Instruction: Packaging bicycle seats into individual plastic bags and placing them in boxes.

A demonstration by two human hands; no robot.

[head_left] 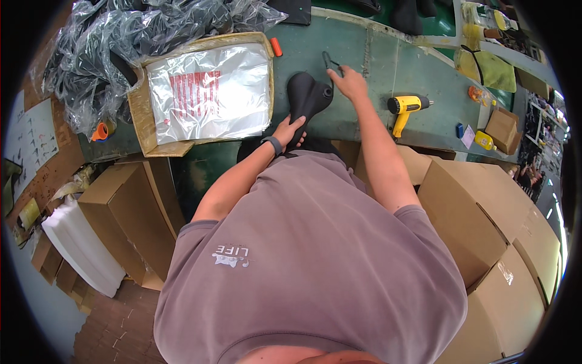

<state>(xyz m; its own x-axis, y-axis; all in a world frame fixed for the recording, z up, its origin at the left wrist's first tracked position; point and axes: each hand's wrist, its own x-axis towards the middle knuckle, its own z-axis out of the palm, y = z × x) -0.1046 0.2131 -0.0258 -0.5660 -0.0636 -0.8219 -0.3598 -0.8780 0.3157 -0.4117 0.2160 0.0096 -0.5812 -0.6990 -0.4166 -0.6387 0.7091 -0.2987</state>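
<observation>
Saddle work fills the middle of the head view: a black bicycle saddle point(307, 97) lies on the green workbench point(354, 54), its narrow nose pointing back toward the person and its broad rear end away from them. The left hand point(290, 129), with a dark band on its wrist, closes its fingers around the nose of the saddle and holds it against the bench edge. The right hand point(347, 82) reaches past the saddle, just to its right and beyond its wide end, and its fingertips pinch a thin black strap or cord point(329, 61) that loops up from them; the grip looks narrow, thumb against forefinger, though the finer detail is too small to tell. Left of the saddle sits a shallow cardboard tray point(140, 115) holding a flat clear plastic bag with red print point(209, 91), and farther left of it lies a heap of crumpled clear bags point(139, 30). Right of the saddle, well apart, a yellow heat gun point(406, 109) rests on the bench. Brown cartons point(485, 224) stand below the bench on the saddle's near side, to both left and right of the person. As a judgement, doing this well means keeping the left hand firm on the nose so the saddle does not slide or turn, while the right hand keeps the strap lightly taut and clear of the saddle's rear edge, so it does not snag or twist.
</observation>
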